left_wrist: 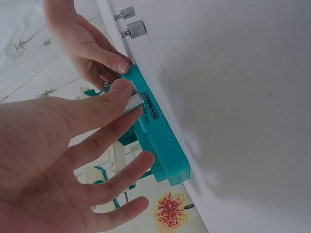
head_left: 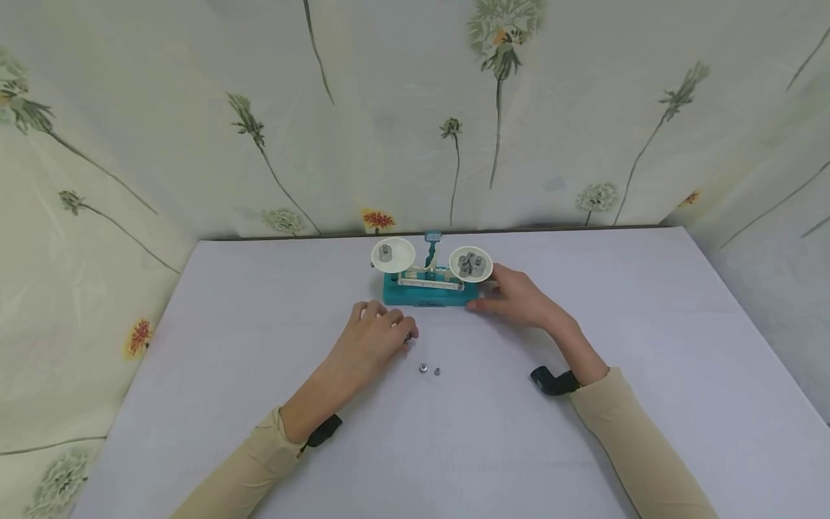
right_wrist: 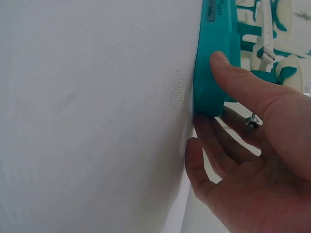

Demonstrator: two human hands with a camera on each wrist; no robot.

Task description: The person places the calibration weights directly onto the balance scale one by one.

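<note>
A teal balance scale (head_left: 428, 290) stands at the back middle of the white table (head_left: 259, 346). Its left pan (head_left: 392, 254) carries one metal weight; its right pan (head_left: 470, 264) carries several. My right hand (head_left: 494, 294) grips the right end of the scale's base (right_wrist: 216, 58), thumb on the front face and fingers curled round the end. In front of the scale's left end, my left hand (head_left: 397, 328) pinches what looks like a small metal weight (left_wrist: 133, 102) between thumb and forefinger. Two small weights (head_left: 423, 368) (head_left: 437, 372) lie on the table between my hands.
Flowered wallpaper closes the table in at the back and on both sides. A black strap sits on each wrist (head_left: 554, 380). In the left wrist view the two loose weights (left_wrist: 136, 30) lie beyond the scale's base (left_wrist: 163, 145).
</note>
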